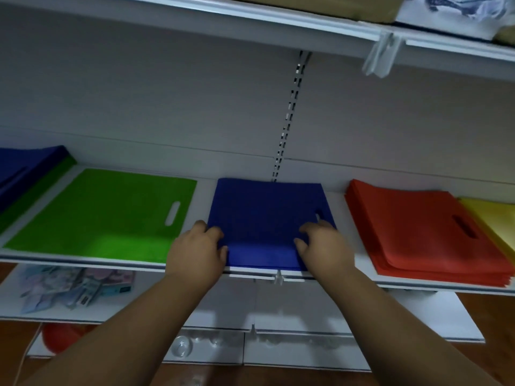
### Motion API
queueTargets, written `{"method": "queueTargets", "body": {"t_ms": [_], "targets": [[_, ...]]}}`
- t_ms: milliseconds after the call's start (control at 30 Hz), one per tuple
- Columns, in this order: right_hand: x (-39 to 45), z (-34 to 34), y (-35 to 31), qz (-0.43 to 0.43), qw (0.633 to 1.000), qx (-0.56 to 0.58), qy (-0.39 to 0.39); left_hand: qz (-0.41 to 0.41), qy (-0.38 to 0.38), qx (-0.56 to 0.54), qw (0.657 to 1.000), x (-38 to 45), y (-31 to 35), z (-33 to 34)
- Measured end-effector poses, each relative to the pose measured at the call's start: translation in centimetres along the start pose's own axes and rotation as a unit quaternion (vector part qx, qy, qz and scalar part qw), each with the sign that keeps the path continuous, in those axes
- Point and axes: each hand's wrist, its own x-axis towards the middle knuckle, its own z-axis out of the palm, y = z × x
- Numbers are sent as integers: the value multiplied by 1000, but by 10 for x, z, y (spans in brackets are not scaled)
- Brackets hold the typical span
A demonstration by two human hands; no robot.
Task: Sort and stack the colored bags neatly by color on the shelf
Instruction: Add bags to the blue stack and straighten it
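Note:
A stack of blue bags (267,213) lies flat in the middle of the white shelf (83,259). My left hand (199,250) grips its front left corner, thumb on top. My right hand (324,246) holds the front right part, fingers curled on the top bag near its handle slot. A green bag (106,215) lies flat to the left. A thick stack of red bags (426,229) sits to the right, and a yellow bag (496,218) overlaps its far right edge. At the far left, a mixed pile with blue bags on top (25,168) and green beneath leans against the back wall.
An upper shelf (250,20) with a clear price-tag holder (381,55) hangs overhead. A slotted rail (289,118) runs down the back wall. Lower shelves hold packaged goods (75,285), clear glass items (182,346) and a red object (60,338).

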Motion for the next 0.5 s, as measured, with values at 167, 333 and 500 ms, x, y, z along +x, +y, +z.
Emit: {"method": "queueTargets", "body": {"t_ms": [167, 333, 500], "targets": [[2, 11, -89, -110, 992, 65, -6, -45, 41, -81, 995, -18, -49, -15], [6, 28, -208, -197, 976, 96, -3, -94, 53, -91, 990, -35, -144, -45], [5, 59, -341, -265, 959, 102, -21, -156, 74, -103, 980, -48, -260, -87]]}}
